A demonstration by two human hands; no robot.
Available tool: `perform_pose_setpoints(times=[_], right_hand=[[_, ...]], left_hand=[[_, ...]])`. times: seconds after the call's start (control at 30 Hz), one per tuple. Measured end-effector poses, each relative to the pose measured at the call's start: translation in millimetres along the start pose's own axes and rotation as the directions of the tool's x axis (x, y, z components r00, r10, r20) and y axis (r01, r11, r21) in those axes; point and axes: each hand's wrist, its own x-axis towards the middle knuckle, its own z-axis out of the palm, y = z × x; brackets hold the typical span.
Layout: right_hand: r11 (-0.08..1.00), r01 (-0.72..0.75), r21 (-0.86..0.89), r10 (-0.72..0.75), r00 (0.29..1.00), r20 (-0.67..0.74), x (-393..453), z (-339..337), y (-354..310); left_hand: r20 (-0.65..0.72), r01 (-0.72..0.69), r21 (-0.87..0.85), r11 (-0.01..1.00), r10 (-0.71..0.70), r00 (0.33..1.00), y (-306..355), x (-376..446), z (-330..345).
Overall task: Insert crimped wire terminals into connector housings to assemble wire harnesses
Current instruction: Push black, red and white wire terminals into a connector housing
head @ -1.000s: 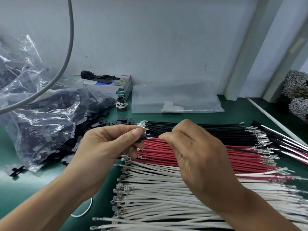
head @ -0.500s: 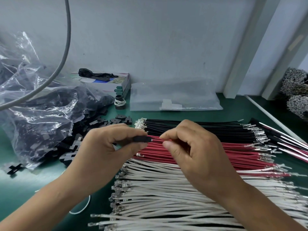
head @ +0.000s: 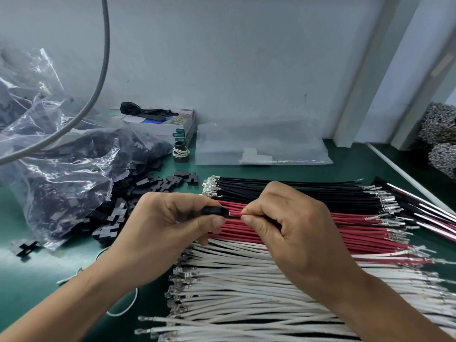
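My left hand (head: 162, 230) pinches a small black connector housing (head: 214, 211) between thumb and fingers, above the wire piles. My right hand (head: 291, 225) pinches a wire (head: 234, 215) whose end meets the housing's right side; the wire's colour is hard to tell against the red pile behind it. Under both hands lie three rows of crimped wires: black wires (head: 296, 191) at the back, red wires (head: 357, 225) in the middle, white wires (head: 246, 292) nearest me. Their metal terminals (head: 209, 187) point left.
A clear plastic bag (head: 56, 164) of black housings lies at the left, with loose housings (head: 170, 181) spilled beside it. A cardboard box (head: 170, 124), a flat clear bag (head: 261, 146) and a grey cable (head: 98, 82) are at the back. Finished harnesses (head: 419, 208) lie at the right.
The housing in my left hand has turned to lie level, and my right hand has brought the wire's end up to it. Both hands shifted slightly lower in view.
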Motion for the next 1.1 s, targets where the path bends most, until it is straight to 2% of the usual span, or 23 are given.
perform_pose_setpoints(times=[0.23,0.43,0.5,0.53,0.6,0.63,0.8,0.93,1.1], right_hand=[[0.999,0.037,-0.004,-0.037,0.999,0.007,-1,3,-2],[0.964,0.077,-0.256,-0.077,0.997,0.009,7,-17,-3],[0.975,0.110,-0.194,-0.093,0.991,0.095,5,-21,-10],[0.988,0.101,-0.121,-0.074,0.975,0.207,4,-20,-15],[0.998,0.031,-0.049,-0.005,0.888,0.459,1,-15,-22],[0.999,0.010,-0.039,0.012,0.851,0.524,0,-12,-23],[0.981,-0.155,0.120,0.074,0.860,0.505,2,-10,-19],[0.917,-0.308,0.252,0.157,0.862,0.482,6,-16,-12],[0.914,-0.302,0.270,0.154,0.876,0.457,6,-16,-9]], left_hand=[[-0.001,-0.013,0.061,0.998,0.013,1.000,2,-2,2],[-0.034,-0.037,0.083,0.996,0.040,0.999,3,3,1],[-0.049,-0.046,0.105,0.993,0.051,0.997,2,3,-1],[-0.063,-0.047,0.104,0.993,0.054,0.997,1,3,-2],[-0.092,-0.051,0.107,0.993,0.061,0.994,0,4,-1],[-0.097,-0.052,0.118,0.992,0.064,0.993,-1,4,0],[-0.089,-0.060,0.131,0.990,0.072,0.993,-6,4,-1],[-0.087,-0.044,0.077,0.996,0.051,0.995,-7,5,-2],[-0.051,-0.027,0.047,0.999,0.030,0.998,-7,6,-3]])
